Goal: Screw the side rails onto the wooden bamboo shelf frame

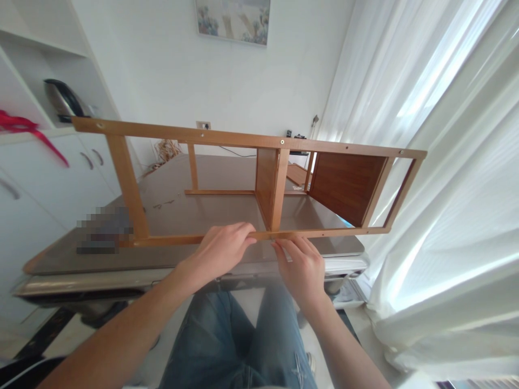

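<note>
Wooden frame (239, 139), probably stiff and light: my left fingers (245, 229) pinch its near rail (170, 240); my right fingers (290, 247) bunch there, hold unclear; beside the middle post (279, 189) seems steadiest.

One wooden frame (243, 139) is carrying two panels (348, 186) — two hands (227, 246), one kettle (61, 100) and one picture (233, 21) are also showing.
</note>
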{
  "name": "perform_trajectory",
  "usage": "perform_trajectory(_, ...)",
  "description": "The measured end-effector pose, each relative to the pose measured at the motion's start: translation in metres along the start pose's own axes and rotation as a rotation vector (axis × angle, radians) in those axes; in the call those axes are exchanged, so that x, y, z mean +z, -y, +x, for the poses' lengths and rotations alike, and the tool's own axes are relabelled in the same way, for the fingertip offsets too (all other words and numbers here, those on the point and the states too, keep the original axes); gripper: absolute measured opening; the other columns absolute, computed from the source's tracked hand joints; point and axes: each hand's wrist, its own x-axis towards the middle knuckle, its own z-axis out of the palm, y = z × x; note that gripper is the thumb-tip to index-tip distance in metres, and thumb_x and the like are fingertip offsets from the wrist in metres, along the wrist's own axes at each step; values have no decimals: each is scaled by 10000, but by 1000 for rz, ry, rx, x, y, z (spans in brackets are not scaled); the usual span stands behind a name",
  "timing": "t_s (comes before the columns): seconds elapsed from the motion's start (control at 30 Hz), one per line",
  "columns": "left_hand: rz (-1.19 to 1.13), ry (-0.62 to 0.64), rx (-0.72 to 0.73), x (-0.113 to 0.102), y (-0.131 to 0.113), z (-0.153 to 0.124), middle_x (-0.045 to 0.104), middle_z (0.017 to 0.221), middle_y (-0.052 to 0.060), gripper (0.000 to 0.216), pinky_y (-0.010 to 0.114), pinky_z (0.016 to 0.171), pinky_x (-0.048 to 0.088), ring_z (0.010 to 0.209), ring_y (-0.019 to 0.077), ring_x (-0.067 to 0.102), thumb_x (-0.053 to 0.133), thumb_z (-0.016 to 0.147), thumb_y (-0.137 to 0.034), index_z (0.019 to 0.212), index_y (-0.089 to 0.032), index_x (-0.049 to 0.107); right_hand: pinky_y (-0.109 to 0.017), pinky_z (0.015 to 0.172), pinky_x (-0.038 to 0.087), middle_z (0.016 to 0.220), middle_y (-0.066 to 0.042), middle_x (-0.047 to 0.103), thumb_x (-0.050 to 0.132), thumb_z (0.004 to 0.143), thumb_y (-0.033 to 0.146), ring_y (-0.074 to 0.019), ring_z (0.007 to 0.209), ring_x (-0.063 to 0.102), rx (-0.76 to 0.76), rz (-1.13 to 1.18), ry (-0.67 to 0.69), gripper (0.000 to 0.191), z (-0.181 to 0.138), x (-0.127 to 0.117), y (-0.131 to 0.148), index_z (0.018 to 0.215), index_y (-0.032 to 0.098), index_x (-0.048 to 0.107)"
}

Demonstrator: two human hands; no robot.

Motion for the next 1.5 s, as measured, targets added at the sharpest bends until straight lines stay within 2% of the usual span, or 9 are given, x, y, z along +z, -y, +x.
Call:
perform_trajectory(0.2,-17,31,-11,6,2,-5,759,1000,-8,199,320,664,397,877,241,718,462,1049,-358,1046,-266,638,-350,745,465,852,-58,721,584,1026,245,-229,855,658,38,6,43,164,-11,7,4,941,229,724)
perform_trajectory(0.4,-55,46,-2,14,4,-10,746,984,7,185,326,678,402,860,236,707,472,1049,-334,1034,-246,634,-353,734,442,798,-53,671,557,1029,234,-222,786,609,17,-17,49,188,-20,13,4,943,220,724)
perform_trajectory(0.57,-86,61,5,25,5,-13,701,931,34,176,329,719,415,868,232,661,484,1045,-285,980,-209,629,-353,772,453,838,-60,665,532,1030,205,-231,835,589,3,51,113,214,-27,18,1,901,209,703)
perform_trajectory(0.73,-151,28,32,33,6,-16,636,979,59,193,345,814,445,931,225,603,479,1046,-260,969,-179,637,-354,769,443,833,-59,660,521,1034,190,-233,835,581,-30,58,171,247,-31,20,-1,848,206,683)
perform_trajectory(0.97,-205,68,4,46,13,-20,605,960,55,195,350,802,442,915,223,591,502,1036,-259,934,-172,644,-345,734,455,830,-50,668,536,1032,190,-223,804,588,-55,119,275,229,-35,20,-10,868,209,695)
perform_trajectory(1.1,-251,65,-13,53,20,-21,611,959,53,193,340,810,435,931,224,599,515,1029,-256,928,-176,660,-330,739,494,868,-51,684,556,1027,197,-212,826,615,-57,183,275,188,-36,10,-11,915,211,706)
perform_trajectory(1.27,-332,58,-46,62,25,-21,621,914,39,218,323,801,428,919,216,611,531,1014,-250,860,-199,677,-299,724,541,920,-53,698,593,1007,180,-192,839,660,-13,396,184,139,-34,-10,0,978,224,722)
perform_trajectory(1.43,-339,51,-59,72,29,-22,627,908,47,306,342,814,437,930,224,619,487,1029,-284,788,-199,654,-290,722,564,921,-52,715,617,990,152,-185,836,686,-27,420,142,137,-24,-29,6,1015,225,730)
perform_trajectory(1.5,-371,38,-54,71,28,-22,636,926,48,320,353,836,453,931,217,628,454,1042,-305,833,-206,675,-292,730,565,940,-56,724,604,992,129,-184,851,689,-57,404,109,164,-15,-37,6,1050,220,727)
